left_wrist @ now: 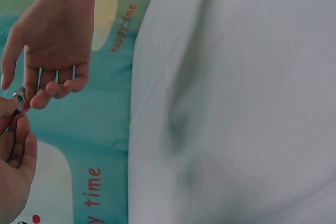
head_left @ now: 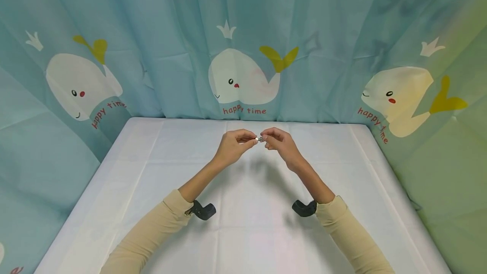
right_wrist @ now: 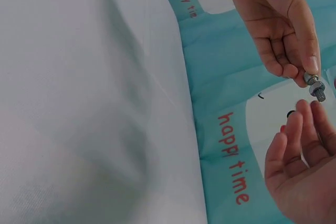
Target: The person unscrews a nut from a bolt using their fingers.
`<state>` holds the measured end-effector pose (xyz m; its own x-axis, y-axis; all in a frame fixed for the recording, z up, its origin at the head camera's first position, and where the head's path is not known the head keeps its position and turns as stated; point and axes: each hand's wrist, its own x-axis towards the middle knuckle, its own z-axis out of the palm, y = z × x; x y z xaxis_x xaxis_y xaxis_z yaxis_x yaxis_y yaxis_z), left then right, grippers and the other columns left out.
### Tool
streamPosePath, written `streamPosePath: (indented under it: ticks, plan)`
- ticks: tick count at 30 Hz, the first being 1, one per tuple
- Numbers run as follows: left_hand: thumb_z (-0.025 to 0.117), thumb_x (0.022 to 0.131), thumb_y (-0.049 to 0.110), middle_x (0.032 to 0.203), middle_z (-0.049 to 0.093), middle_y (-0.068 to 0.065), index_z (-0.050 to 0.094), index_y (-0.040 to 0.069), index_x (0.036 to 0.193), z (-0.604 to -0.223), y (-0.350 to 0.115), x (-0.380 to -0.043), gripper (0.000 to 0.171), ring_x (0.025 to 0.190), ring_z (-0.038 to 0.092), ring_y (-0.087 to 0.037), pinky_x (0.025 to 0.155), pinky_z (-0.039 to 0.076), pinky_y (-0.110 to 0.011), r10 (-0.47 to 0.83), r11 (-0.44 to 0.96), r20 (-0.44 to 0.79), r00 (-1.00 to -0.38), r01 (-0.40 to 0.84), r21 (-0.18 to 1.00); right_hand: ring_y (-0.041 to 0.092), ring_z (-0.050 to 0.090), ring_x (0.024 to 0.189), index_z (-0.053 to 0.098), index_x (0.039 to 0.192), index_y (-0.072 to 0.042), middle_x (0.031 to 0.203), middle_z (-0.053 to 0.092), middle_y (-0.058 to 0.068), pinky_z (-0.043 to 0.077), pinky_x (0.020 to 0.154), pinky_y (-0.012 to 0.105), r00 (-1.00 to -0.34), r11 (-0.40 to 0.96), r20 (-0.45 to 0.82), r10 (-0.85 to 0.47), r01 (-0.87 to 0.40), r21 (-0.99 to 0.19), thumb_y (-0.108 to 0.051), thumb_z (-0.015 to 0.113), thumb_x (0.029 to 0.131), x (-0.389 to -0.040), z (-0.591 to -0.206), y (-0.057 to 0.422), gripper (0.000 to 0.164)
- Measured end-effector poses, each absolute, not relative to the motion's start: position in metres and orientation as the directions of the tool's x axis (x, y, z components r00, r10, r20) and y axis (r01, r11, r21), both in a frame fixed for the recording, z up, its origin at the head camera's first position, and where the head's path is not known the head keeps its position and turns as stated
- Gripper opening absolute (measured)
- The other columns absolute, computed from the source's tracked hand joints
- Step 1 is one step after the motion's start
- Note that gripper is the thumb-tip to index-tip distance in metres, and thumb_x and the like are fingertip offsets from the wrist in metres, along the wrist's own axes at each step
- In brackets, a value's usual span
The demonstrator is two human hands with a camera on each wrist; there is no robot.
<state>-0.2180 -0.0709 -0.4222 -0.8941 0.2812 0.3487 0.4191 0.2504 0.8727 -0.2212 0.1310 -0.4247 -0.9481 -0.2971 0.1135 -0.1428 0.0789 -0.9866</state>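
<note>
Between the thumb and fingers of the left hand is a small silver metal bolt. A hex nut sits on its shaft, and the threaded end sticks out toward the other hand. The left hand covers the bolt's other end. Close beside the threaded end is the right hand, its fingers loosely bent. In the left wrist view, the right hand's thumb and fingers stand apart around the bolt without a visible pinch. Both hands are raised above the far part of the table.
A white cloth covers the table. Behind it and at both sides hangs a blue-green curtain printed with whales. Black wrist mounts stick out inward near both sleeve cuffs.
</note>
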Motion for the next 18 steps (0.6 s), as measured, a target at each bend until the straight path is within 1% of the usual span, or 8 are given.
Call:
streamPosePath:
  ticks: [1,4,7,9,11,12,15,18]
  plan:
    - [0.075,0.091,0.01,0.095,0.074,-0.007,0.076,0.0,0.101,-0.4224,-0.0708,-0.218,0.014,0.085,0.07,-0.019,0.076,0.058,-0.031,0.28,0.251,0.349,-0.894,0.419,0.873,0.026,0.06,0.084,0.064,0.113,0.004,0.097,0.067,0.005,0.054,0.08,0.033,-0.952,0.083,0.1,-0.29,-0.129,-0.988,-0.02,0.061,0.099,-0.2214,-0.4244,0.1309,0.027]
    - [0.075,0.091,0.009,0.094,0.074,-0.005,0.075,0.001,0.101,-0.4226,-0.0701,-0.2175,0.013,0.085,0.07,-0.017,0.076,0.058,-0.03,0.28,0.252,0.351,-0.894,0.421,0.871,0.024,0.061,0.083,0.066,0.106,0.006,0.09,0.07,0.006,0.053,0.079,0.03,-0.957,0.112,0.06,-0.283,-0.096,-0.989,-0.024,0.058,0.101,-0.2217,-0.4234,0.1304,0.032]
    - [0.075,0.091,0.009,0.095,0.074,-0.005,0.075,0.001,0.101,-0.4224,-0.0697,-0.2169,0.013,0.085,0.07,-0.016,0.077,0.058,-0.03,0.284,0.252,0.353,-0.892,0.425,0.87,0.021,0.063,0.082,0.068,0.099,0.005,0.086,0.07,0.006,0.054,0.081,0.033,-0.958,0.145,0.027,-0.285,-0.071,-0.987,-0.028,0.057,0.102,-0.2229,-0.424,0.1291,0.035]
    - [0.074,0.091,0.009,0.094,0.074,-0.004,0.076,0.002,0.101,-0.4222,-0.0697,-0.2165,0.011,0.085,0.07,-0.016,0.076,0.058,-0.03,0.284,0.252,0.351,-0.892,0.422,0.871,0.018,0.063,0.08,0.069,0.096,0.004,0.084,0.07,0.006,0.054,0.083,0.037,-0.958,0.163,0.016,-0.288,-0.066,-0.984,-0.028,0.057,0.102,-0.2239,-0.4245,0.128,0.035]
    - [0.074,0.091,0.009,0.094,0.074,-0.004,0.076,0.003,0.1,-0.4224,-0.0699,-0.2166,0.011,0.085,0.07,-0.015,0.076,0.058,-0.03,0.284,0.252,0.349,-0.893,0.421,0.871,0.018,0.063,0.079,0.07,0.095,0.003,0.083,0.069,0.006,0.053,0.085,0.04,-0.956,0.166,0.017,-0.292,-0.068,-0.984,-0.027,0.057,0.102,-0.2251,-0.4254,0.1275,0.033]
    - [0.074,0.091,0.009,0.094,0.074,-0.004,0.076,0.003,0.1,-0.4224,-0.07,-0.2168,0.011,0.085,0.07,-0.015,0.076,0.058,-0.03,0.285,0.252,0.35,-0.892,0.422,0.871,0.018,0.063,0.079,0.07,0.096,0.004,0.083,0.069,0.005,0.053,0.084,0.039,-0.956,0.166,0.021,-0.292,-0.073,-0.983,-0.025,0.058,0.101,-0.2254,-0.4256,0.1274,0.032]
    - [0.074,0.091,0.01,0.094,0.074,-0.004,0.076,0.003,0.1,-0.4224,-0.0704,-0.217,0.011,0.084,0.07,-0.015,0.076,0.058,-0.029,0.286,0.253,0.355,-0.89,0.427,0.868,0.023,0.063,0.083,0.069,0.099,0.008,0.083,0.07,0.004,0.052,0.085,0.038,-0.955,0.151,0.04,-0.295,-0.088,-0.985,-0.02,0.058,0.1,-0.2256,-0.4259,0.1271,0.03]
    - [0.074,0.091,0.009,0.094,0.074,-0.004,0.076,0.003,0.1,-0.4221,-0.0706,-0.2174,0.011,0.084,0.07,-0.015,0.076,0.058,-0.029,0.287,0.255,0.357,-0.889,0.43,0.866,0.028,0.063,0.089,0.069,0.103,0.009,0.085,0.07,0.002,0.052,0.086,0.04,-0.954,0.128,0.058,-0.295,-0.1,-0.987,-0.017,0.06,0.099,-0.2254,-0.4264,0.1272,0.028]
